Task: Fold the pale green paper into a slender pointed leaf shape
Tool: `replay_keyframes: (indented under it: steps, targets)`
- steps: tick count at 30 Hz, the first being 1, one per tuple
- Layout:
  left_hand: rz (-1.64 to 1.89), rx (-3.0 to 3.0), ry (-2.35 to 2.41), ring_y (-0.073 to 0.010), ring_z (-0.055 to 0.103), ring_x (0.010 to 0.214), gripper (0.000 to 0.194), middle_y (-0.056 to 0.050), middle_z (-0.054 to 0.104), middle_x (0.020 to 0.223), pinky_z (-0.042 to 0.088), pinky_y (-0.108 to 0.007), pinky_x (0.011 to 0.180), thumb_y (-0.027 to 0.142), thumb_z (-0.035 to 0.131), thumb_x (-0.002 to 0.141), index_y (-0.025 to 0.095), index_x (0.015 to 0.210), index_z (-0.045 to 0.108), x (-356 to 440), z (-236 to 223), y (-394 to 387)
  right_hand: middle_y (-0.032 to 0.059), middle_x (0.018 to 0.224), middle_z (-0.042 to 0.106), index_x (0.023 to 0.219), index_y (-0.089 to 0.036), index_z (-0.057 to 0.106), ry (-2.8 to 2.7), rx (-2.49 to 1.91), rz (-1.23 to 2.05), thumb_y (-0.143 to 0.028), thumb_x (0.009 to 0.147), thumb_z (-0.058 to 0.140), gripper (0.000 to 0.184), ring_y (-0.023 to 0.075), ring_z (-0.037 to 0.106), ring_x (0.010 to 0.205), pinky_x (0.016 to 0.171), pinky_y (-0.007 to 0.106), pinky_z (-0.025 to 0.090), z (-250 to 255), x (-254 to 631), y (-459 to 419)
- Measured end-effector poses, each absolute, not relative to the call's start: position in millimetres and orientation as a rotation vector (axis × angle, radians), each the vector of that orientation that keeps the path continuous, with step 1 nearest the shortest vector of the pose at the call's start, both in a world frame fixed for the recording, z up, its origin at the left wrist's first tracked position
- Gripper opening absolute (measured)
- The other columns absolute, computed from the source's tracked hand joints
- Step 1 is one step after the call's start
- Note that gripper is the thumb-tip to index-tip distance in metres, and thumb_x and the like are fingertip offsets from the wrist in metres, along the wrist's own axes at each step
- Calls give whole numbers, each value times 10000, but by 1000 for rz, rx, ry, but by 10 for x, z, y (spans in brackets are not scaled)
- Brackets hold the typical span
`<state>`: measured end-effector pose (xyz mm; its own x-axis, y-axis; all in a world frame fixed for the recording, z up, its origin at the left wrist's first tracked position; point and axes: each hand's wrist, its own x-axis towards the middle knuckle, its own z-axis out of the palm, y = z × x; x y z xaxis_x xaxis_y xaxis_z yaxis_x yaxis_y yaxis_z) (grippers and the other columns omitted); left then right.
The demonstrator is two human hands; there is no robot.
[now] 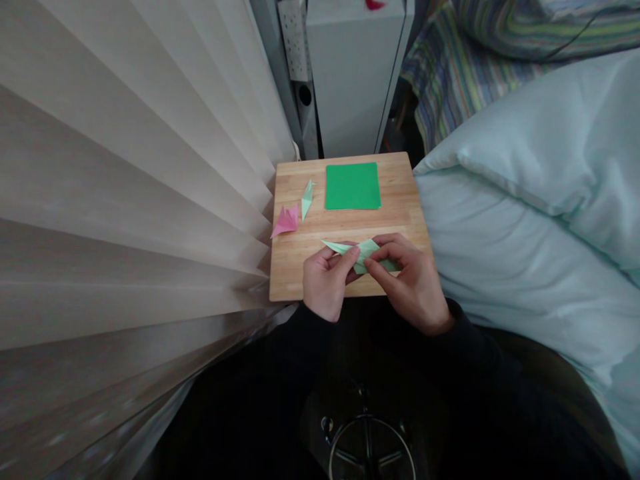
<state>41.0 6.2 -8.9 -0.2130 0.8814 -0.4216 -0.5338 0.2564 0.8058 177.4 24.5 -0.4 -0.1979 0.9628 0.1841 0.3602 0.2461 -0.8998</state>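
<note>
Between my hands is a pale green folded origami paper (367,249), with a narrow point sticking out to the left. My left hand (327,277) pinches its left part, thumb on top. My right hand (410,279) grips its right part between thumb and fingers, which hide some of the folds. Both hands are just above the front of a small wooden table (310,250). Farther back on the table lie a pink origami piece (287,221), a light green origami crane (307,199) and a stack of green paper (353,187).
A pleated curtain (150,167) hangs close along the table's left side. Pale blue bedding (500,213) borders the right side. Behind the table stands a grey cabinet (355,80). A striped cloth (465,87) lies at the back right, and a round metal stool base (370,447) shows below.
</note>
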Motion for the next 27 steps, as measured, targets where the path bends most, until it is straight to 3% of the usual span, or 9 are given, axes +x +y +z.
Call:
replay_keyframes:
  steps: [27]
  targets:
    - [1310,423,1138,-206,771,808,342,-61,796,849,645,-397,841,363,902,694,149,920,761,416,-107,42,81,961,712,669,-212,621,-1627,-1311,950,-193,792,683,140,241,686,943,849,412,535,-13,1751,258]
